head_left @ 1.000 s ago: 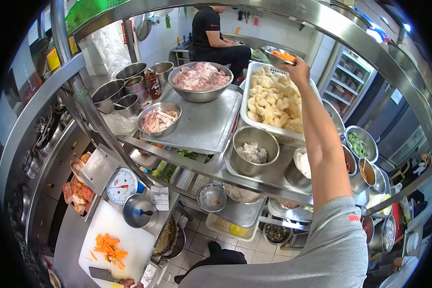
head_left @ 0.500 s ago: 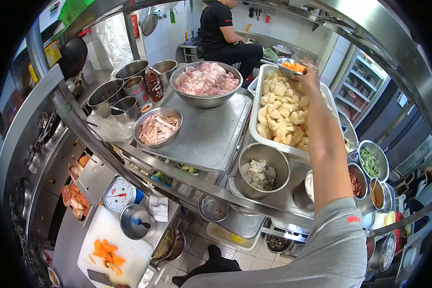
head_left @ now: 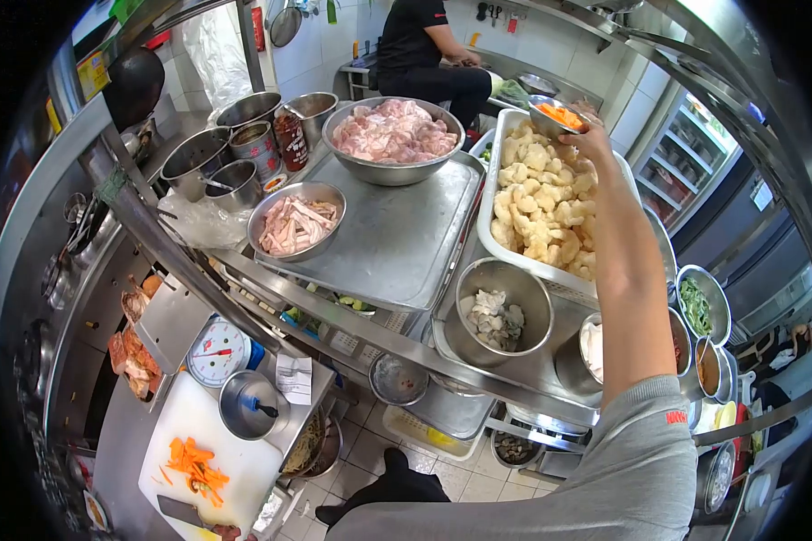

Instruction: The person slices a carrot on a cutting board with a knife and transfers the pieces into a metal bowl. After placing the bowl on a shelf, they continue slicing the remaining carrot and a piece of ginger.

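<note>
My right hand (head_left: 590, 138) reaches far forward, fingers closed on the rim of a small metal bowl (head_left: 540, 124) that holds cut carrot pieces (head_left: 561, 116). The bowl is tilted and held over the far end of a white tray (head_left: 489, 206) full of pale, lumpy battered-looking pieces (head_left: 539, 191). My forearm covers part of the tray's right side. My left hand is out of view. More carrot strips (head_left: 196, 466) lie on a white cutting board (head_left: 173, 419) at lower left, near a knife blade (head_left: 180, 510).
A large bowl of raw meat (head_left: 394, 171) and a smaller one of pale strips (head_left: 320, 245) stand on a metal tray (head_left: 379, 243). A deep metal pot (head_left: 478, 347) sits nearer. A dial scale (head_left: 218, 350) stands by the board. At the back, a co-worker (head_left: 415, 45) sits.
The view has shifted slightly. My right hand still holds the carrot bowl over the tray's far end. The co-worker's arm and hands have moved.
</note>
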`<move>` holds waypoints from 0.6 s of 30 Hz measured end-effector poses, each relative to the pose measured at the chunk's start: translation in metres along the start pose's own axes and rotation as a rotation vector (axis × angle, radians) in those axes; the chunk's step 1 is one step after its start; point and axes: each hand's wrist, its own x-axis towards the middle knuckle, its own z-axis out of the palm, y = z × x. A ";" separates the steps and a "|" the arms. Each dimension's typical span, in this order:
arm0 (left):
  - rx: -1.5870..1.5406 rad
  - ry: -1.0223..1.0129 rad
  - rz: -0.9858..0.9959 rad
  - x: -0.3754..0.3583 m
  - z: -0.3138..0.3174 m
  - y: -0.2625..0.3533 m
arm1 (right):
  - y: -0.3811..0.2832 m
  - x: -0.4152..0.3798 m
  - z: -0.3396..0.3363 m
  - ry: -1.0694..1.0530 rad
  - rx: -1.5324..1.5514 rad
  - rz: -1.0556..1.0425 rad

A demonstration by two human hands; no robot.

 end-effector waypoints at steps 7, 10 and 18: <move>-0.144 0.002 0.175 0.021 -0.003 -0.025 | 0.024 0.003 -0.006 0.169 -0.032 -0.145; -0.158 0.095 0.161 0.006 -0.007 -0.005 | -0.039 -0.052 -0.043 -0.173 0.000 -0.208; -0.297 0.325 -0.034 0.001 -0.050 -0.028 | -0.104 -0.106 -0.152 -0.197 -0.755 -0.264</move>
